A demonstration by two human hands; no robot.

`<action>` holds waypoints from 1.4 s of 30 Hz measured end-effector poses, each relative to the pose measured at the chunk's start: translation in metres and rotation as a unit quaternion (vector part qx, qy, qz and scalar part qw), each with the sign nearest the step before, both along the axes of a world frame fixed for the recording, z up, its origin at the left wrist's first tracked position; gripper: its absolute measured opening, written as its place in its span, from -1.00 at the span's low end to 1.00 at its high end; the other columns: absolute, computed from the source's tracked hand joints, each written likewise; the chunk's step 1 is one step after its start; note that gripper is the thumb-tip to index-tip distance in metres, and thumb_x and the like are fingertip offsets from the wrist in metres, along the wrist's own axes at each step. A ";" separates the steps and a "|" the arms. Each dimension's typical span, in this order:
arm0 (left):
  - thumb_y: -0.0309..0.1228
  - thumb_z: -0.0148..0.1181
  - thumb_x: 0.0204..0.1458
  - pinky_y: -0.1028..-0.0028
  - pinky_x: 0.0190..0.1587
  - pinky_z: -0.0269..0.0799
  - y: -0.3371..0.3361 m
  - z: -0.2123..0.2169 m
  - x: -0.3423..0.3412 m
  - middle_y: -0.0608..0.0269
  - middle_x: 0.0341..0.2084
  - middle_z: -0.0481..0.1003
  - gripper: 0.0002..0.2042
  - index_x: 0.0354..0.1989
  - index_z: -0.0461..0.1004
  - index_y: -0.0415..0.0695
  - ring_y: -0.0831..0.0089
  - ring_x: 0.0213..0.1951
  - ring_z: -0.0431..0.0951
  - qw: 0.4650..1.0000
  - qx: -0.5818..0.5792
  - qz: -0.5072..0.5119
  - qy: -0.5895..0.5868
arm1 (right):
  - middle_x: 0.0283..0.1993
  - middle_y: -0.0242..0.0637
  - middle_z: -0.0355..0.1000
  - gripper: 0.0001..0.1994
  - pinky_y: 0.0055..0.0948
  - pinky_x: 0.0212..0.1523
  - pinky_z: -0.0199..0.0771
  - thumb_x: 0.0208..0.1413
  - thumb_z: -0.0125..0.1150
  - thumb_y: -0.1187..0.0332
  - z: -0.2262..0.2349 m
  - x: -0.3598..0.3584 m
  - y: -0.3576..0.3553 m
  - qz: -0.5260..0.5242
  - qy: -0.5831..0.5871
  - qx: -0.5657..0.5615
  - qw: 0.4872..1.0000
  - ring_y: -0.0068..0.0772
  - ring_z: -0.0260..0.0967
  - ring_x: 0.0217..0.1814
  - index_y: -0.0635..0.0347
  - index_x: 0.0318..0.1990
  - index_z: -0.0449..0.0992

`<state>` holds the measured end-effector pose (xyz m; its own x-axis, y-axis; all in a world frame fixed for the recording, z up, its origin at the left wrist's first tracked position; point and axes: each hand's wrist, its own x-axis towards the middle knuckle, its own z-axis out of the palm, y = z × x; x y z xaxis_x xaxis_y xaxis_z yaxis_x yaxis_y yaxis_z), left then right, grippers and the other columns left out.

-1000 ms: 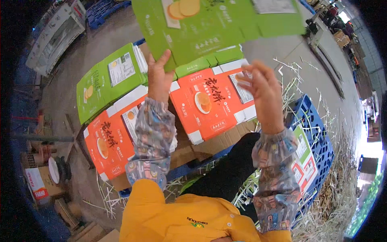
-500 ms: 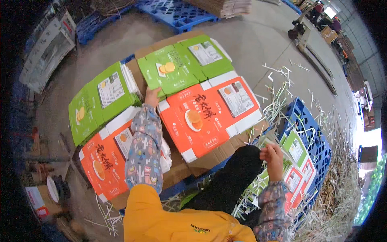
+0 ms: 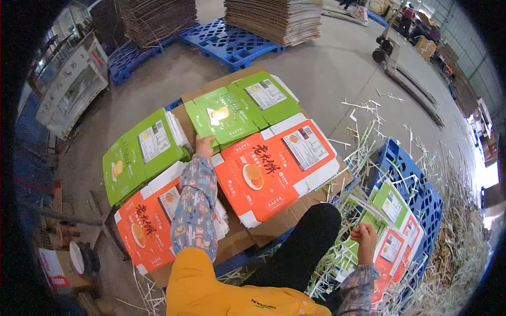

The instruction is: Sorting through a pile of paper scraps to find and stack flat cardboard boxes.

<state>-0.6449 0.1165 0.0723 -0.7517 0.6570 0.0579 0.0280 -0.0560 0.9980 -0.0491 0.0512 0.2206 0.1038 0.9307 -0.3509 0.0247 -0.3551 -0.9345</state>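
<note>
My left hand point(image 3: 204, 146) is at the near left corner of a stack of green printed carton blanks point(image 3: 224, 118), its fingers closed on the green edge. Right beside it lies a stack of orange carton blanks point(image 3: 274, 168). Left of my forearm are another green stack point(image 3: 138, 150) and another orange stack point(image 3: 150, 221). My right hand point(image 3: 365, 237) is curled closed over the pallet on the right, near thin paper strips; whatever is in its fingers is hidden. Green blanks point(image 3: 391, 203) and orange blanks point(image 3: 390, 247) lie just beyond it.
Brown cardboard point(image 3: 284, 221) lies under the stacks. Paper offcuts point(image 3: 448, 210) are heaped around the right blue pallet point(image 3: 416, 184). Further off are another blue pallet point(image 3: 232, 45), piled cardboard sheets point(image 3: 279, 21) and a pallet jack point(image 3: 406, 79). My dark-clad knee point(image 3: 316, 221) juts between the work areas.
My view has tilted up, so the scene sits lower and more of the far piles shows. My right hand has drawn back slightly from the pale strips. My left hand stays at the green corner.
</note>
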 end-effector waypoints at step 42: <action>-0.32 0.16 -0.29 0.21 -0.09 0.20 0.022 0.023 0.033 -0.13 -0.13 0.23 -0.46 -0.07 0.19 -0.24 0.08 -0.09 0.25 0.891 -0.283 0.130 0.331 | -0.61 -0.37 0.28 -0.80 -0.57 -0.62 0.16 -0.05 -0.02 0.31 -0.080 0.208 -0.128 -0.151 -0.315 0.018 0.937 -0.60 0.16 -0.62 0.29 -0.51 0.33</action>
